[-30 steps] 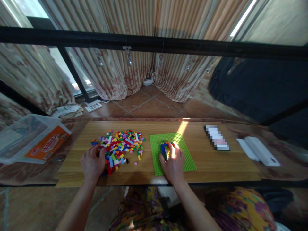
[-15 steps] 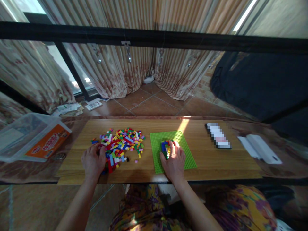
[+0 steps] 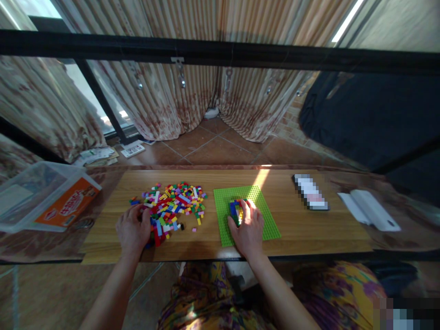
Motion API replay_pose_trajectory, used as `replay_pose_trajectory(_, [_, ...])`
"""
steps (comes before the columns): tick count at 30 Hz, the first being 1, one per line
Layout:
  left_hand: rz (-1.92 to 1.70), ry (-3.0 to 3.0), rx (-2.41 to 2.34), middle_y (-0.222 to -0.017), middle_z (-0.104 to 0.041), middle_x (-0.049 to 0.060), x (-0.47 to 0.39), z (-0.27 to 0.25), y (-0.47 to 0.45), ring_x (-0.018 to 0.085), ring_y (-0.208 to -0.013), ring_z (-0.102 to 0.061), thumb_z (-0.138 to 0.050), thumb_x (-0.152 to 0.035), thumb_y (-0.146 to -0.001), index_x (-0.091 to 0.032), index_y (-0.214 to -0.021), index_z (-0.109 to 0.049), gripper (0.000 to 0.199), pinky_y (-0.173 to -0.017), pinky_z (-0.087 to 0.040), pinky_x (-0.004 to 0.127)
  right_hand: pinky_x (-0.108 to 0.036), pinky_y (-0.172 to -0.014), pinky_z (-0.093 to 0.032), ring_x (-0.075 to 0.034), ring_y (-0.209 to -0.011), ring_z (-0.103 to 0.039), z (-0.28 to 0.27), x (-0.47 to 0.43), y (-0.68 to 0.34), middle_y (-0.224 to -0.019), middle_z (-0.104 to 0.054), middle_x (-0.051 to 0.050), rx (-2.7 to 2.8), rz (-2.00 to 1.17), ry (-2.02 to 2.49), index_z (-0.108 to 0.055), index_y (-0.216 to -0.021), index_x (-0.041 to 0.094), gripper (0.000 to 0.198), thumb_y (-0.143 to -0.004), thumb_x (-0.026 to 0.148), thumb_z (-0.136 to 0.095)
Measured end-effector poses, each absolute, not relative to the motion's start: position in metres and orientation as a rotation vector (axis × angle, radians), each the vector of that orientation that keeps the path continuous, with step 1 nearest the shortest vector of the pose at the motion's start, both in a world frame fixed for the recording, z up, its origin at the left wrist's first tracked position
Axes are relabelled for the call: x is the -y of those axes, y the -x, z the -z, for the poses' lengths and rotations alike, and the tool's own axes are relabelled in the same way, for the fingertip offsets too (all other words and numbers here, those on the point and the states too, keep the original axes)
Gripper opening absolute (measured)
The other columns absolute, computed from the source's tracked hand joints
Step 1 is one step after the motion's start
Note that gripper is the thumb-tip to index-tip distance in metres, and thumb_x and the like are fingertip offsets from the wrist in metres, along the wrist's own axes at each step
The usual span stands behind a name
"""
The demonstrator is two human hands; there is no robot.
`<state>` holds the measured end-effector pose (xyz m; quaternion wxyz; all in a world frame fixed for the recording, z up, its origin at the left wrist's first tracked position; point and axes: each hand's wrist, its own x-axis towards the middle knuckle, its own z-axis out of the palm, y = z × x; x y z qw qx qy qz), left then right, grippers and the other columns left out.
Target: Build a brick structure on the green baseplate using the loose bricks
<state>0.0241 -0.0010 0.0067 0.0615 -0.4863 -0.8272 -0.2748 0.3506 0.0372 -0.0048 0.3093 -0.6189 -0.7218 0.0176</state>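
At the left edge of a heap of small coloured toy bricks rests my left hand, its fingers curled down among the pieces. Whatever the fingertips hold, if anything, is hidden. My right hand lies over a low build of toy bricks on a green studded baseplate. The thumb is against the build's left side and the fingers reach over its far end. Blue, red, and yellow bricks show beside the thumb; the hand covers the right part.
The heap and baseplate lie on a wooden board. A pixelated phone-like object is to the right, with white paper beyond it. A clear plastic box with an orange label stands left. A dark bar crosses above.
Both hands keep nearly the same pose and place. The view has shifted slightly, and a pixelated patch now appears at the lower right corner.
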Motion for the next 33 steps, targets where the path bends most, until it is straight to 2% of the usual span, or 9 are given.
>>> replay_pose_trajectory(13, [0.840,1.471,2.496,-0.109,-0.067,0.013,0.0002,-0.0068,-0.0242,0.029,-0.105,-0.060,-0.038,-0.045,-0.086,-0.016,-0.099,-0.064,0.041,-0.096,-0.042,0.042,-0.052,-0.100,-0.034,-0.032,-0.125,-0.038,0.0044,-0.0370,-0.3513,-0.134,-0.048,-0.019,1.910,-0.067,1.632,-0.041,-0.138,0.014,0.060,-0.086,0.042,-0.053])
replay_pose_trajectory(33, [0.829,1.474,2.512,-0.108,-0.067,0.014,-0.0002,-0.0056,-0.0234,0.028,-0.105,-0.059,-0.040,-0.043,-0.086,-0.015,-0.101,-0.064,0.040,-0.096,-0.042,0.042,-0.051,-0.100,-0.035,-0.032,-0.123,-0.039,0.0060,-0.0370,-0.3515,-0.134,-0.048,-0.019,1.896,-0.064,1.642,-0.042,-0.138,0.014,0.061,-0.086,0.042,-0.055])
